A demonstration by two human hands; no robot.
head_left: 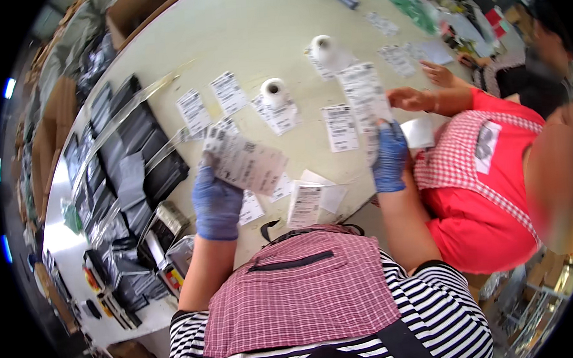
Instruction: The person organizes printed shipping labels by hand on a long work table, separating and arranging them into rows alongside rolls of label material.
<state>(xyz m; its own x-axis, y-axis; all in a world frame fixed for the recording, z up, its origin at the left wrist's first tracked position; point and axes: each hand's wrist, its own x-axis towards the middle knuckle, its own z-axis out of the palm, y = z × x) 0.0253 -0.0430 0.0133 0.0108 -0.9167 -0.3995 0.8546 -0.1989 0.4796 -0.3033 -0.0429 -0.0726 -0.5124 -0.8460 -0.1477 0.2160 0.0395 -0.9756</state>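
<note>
My left hand [218, 205], in a blue glove, is closed round the lower left corner of some printed white labels [250, 163], held tilted over the table. In my right hand [390, 157], gloved too, a long strip of labels [363, 91] is gripped by its lower end and stands up away from me. Beneath and between the hands lie several loose labels, among them one label [340, 129] left of my right hand and a small pile [305, 204] at the near table edge. Two white paper rolls [273, 91] stand farther back on labels.
Black and grey plastic-wrapped packages [138, 138] cover the table's left side. A cardboard box [139, 18] is at the far left. Close on my right, a person in a red shirt and checked apron [460, 150] reaches a hand [412, 99] near the strip. Another person is behind.
</note>
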